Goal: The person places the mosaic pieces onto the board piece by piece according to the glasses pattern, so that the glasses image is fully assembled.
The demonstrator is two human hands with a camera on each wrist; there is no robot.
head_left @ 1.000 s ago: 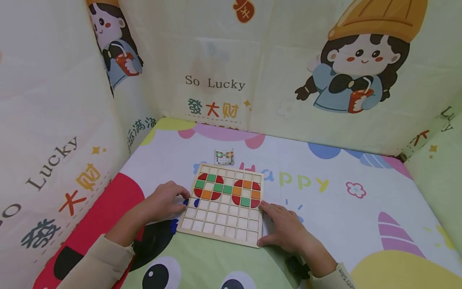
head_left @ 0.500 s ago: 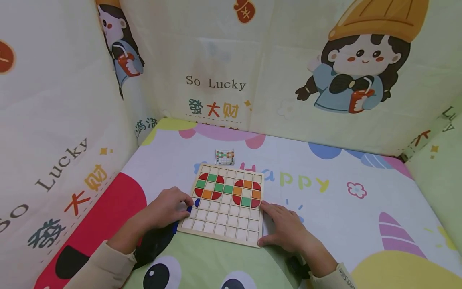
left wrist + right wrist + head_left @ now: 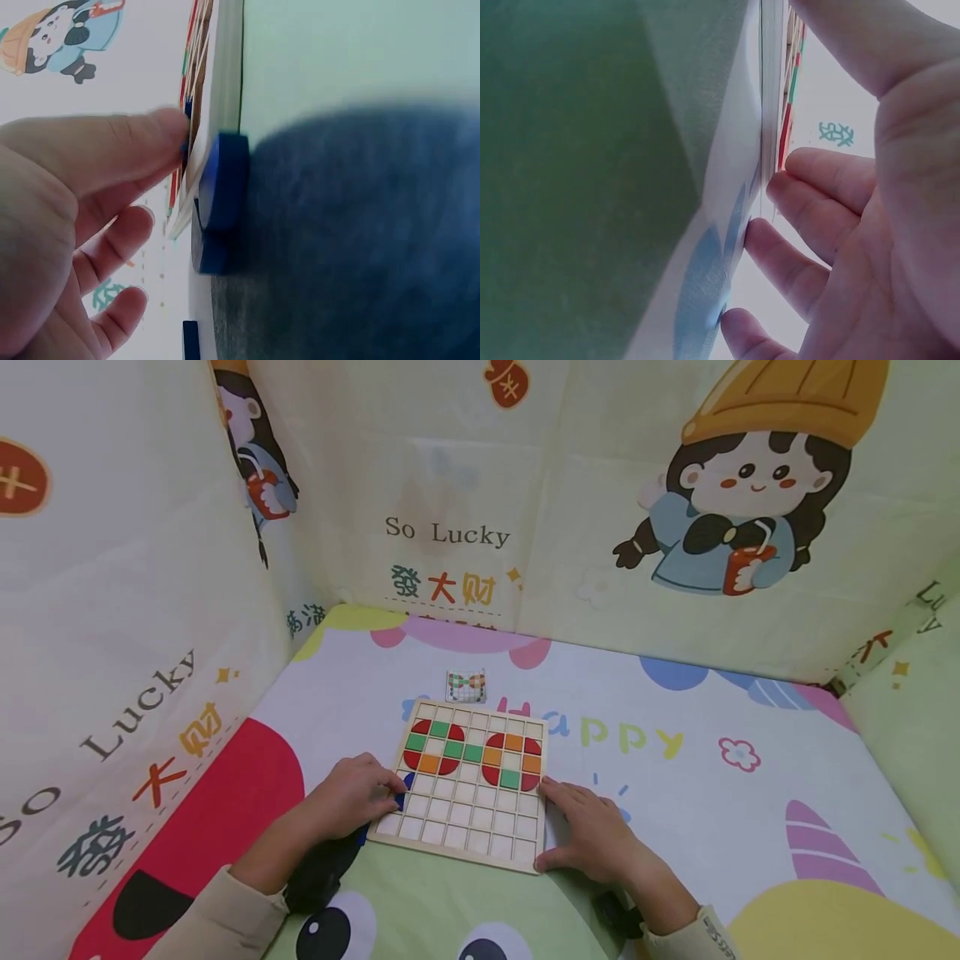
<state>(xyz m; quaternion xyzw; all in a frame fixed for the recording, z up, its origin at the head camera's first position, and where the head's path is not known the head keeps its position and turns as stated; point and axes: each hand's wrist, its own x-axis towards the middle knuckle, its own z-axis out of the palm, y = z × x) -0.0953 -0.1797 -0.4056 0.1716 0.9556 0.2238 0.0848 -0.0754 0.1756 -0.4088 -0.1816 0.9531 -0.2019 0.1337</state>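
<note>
A wooden grid board lies on the patterned cloth, its upper cells holding red, green and orange tiles. My left hand pinches a small blue tile between thumb and fingers, low over the left-hand column. Just above it, another blue tile sits in a cell of that column. In the left wrist view, the thumb presses toward the board, and loose blue pieces lie beside its edge. My right hand rests against the board's right edge, thumb at the near corner and fingers fairly straight.
A small picture card with a similar coloured pattern lies just beyond the board. Printed cloth walls rise behind and at both sides. A black strap-like object is at the right wrist.
My left hand has moved slightly right with the blue tile, from the board's left edge to over the left column. The right hand and the board have stayed put.
</note>
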